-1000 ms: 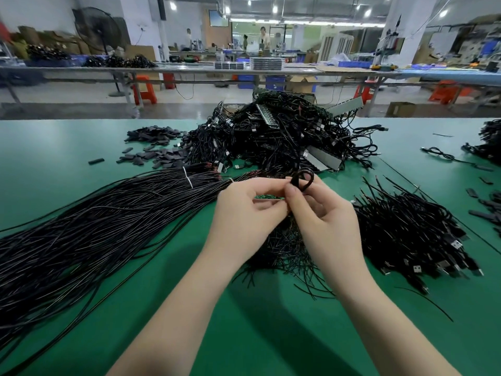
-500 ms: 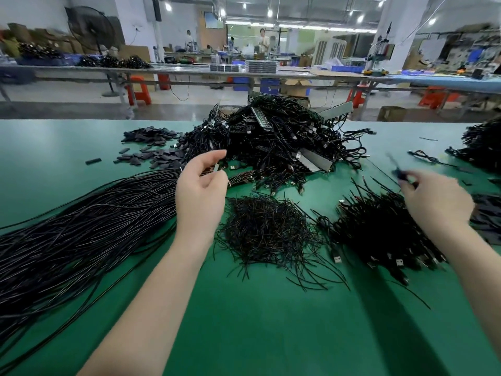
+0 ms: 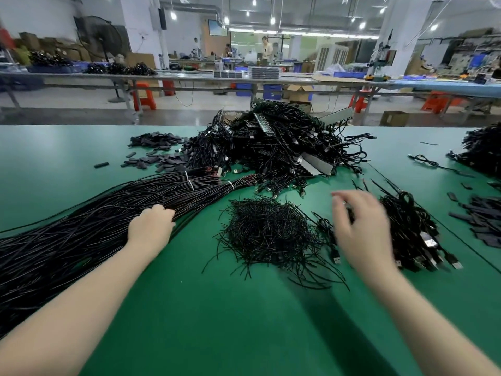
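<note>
Down comes the left hand point(image 3: 151, 226)! Half a second ago it hung in the air near the cable ends, and now it has landed on the thick bundle of long straight black cables point(image 3: 89, 240), knuckles up, fingers curled down into the strands at the bundle's near edge. Whether one cable is already pinched I cannot tell, because the fingertips are buried among the strands.

On the other side, the right hand point(image 3: 360, 229) has swung back from the far right, where it was out over the pile of coiled black USB cables point(image 3: 414, 234). It is blurred with motion, fingers bent and loosely apart, and nothing shows in it. It crosses just in front of that coiled pile, heading for the middle.

Between the two hands lies the loose mound of short thin black twist ties point(image 3: 268, 234) on the green table mat point(image 3: 244, 329). Two white ties point(image 3: 189, 183) bind the long bundle further up, close to the big tangled heap of black cables and grey metal strips point(image 3: 279, 147). Left of that heap, flat black sleeve pieces point(image 3: 154, 158) lie scattered.

My read is that the cycle is restarting, with a fresh cable being picked out of the long bundle. The next move calls for the left fingers to separate a single strand and draw it clear without dragging its neighbours. The right hand then comes in to meet it and start the coil, with the twist ties close by.
</note>
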{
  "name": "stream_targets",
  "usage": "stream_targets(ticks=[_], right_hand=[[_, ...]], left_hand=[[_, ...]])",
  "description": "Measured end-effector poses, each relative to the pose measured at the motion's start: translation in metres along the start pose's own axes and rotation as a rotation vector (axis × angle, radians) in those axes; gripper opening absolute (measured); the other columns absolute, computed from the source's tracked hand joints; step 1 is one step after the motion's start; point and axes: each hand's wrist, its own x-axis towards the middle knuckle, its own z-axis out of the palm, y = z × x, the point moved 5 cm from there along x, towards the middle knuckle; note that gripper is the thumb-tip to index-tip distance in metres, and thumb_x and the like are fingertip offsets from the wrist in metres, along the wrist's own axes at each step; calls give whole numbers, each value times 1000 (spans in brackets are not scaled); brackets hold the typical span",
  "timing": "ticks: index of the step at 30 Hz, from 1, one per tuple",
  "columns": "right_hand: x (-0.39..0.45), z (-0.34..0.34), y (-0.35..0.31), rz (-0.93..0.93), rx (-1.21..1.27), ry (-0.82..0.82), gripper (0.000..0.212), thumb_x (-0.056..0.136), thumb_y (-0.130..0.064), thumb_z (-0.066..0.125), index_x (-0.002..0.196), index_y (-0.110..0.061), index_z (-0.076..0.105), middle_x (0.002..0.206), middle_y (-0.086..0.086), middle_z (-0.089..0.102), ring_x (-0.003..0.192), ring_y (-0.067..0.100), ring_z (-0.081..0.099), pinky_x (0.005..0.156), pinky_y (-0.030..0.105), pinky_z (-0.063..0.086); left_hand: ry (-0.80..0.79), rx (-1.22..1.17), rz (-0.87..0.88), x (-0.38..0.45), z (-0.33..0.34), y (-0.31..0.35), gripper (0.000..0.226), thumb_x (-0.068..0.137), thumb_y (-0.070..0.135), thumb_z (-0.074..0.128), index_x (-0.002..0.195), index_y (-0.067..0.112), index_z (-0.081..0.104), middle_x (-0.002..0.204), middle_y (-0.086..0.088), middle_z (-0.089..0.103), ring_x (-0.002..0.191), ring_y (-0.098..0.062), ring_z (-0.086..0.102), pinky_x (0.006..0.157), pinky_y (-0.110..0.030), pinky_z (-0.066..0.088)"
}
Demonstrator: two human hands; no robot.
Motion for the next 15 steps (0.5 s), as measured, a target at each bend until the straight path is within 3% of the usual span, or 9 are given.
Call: stream_targets(ticks=[4,9,12,15], right_hand=[[-59,50,-43,-137,106,-45,17,91,-18,60,100,-11,73,101,3,67,97,20,59,88,41,48],[-91,72,-51,-321,30,8,10,85,-15,67,92,-14,74,100,3,66,100,28,62,89,40,46],[-91,70,-49,-348,20,34,11,84,-13,67,93,-13,74,100,4,66,102,29,62,90,41,45],[-84,64,-54,-309,57,55,17,86,-13,66,101,-14,73,105,4,65,103,28,62,89,43,47]], left_hand=[[9,-156,-68,3,-2,-7,27,95,30,62,118,16,65,111,-7,64,100,-28,61,75,-39,53],[-31,-582,-213,11,-8,-26,9,80,31,80,82,26,73,88,4,71,85,-17,64,74,-35,54],[1,-761,-225,17,-19,-32,11,86,31,73,90,21,70,92,2,71,88,-18,65,78,-31,47],[271,-896,-214,10,-53,-36,14,96,31,59,102,18,57,96,0,70,80,-21,66,78,-38,52]])
